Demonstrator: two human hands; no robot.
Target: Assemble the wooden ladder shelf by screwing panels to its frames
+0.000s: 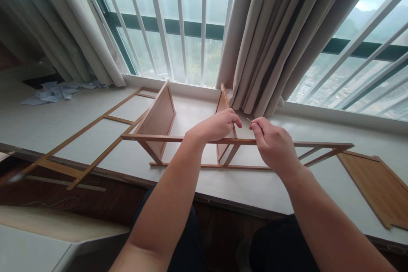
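a: wooden frame point(204, 140) is lying on the pale window ledge point(248, 187), right in front of the person, with 2 brown panels point(158, 120) standing upright between its rails.

b: and the hands?

a: the left hand point(216, 126) is resting closed on the upper rail, next to the second panel. the right hand point(272, 144) is pinching a thin metal pin point(249, 120), maybe a screw or nail, between thumb and forefinger, just beside the left fingertips. the 2 hands are sitting close together but not touching.

b: how would you handle this step well?

a: i'd judge the left hand should be bracing the rail firmly so the panel isn't rocking, while the right is keeping the pin straight and lined up with its hole. i cannot see any hole, though; the hand is covering that spot.

b: anything crowding the work?

a: a second, ladder-like frame point(86, 136) is lying flat to the left, touching the first panel's corner. a loose brown board point(376, 187) is lying to the right, near the ledge's edge. grey curtains point(280, 38) are hanging down just behind the second panel, and crumpled paper point(52, 92) is sitting far left.
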